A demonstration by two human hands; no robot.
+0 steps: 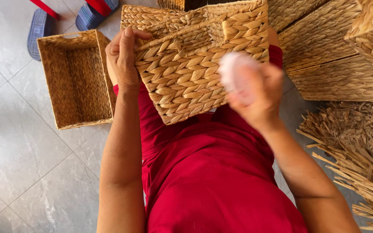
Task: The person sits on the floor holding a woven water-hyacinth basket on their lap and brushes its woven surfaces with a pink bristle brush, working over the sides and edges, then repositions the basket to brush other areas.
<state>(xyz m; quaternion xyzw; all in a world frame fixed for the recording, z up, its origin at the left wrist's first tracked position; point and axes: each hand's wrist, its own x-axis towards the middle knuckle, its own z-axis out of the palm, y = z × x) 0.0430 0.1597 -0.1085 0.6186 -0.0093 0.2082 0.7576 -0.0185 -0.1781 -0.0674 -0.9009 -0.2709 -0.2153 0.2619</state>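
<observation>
Head view: left hand (124, 58) bracing woven basket (191, 69)

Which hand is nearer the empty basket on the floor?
Left. The left hand grips the held basket beside the empty basket; the right hand is on the far side.

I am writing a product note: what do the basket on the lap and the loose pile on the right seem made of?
Basket: apparently plaited dried plant fibre, matt tan, shown by thick braided strands. Loose pile: seemingly the same dry fibre, in flat, cut straw-coloured strips.

Blurred pale object (237, 73) in right hand (255, 97).
</observation>
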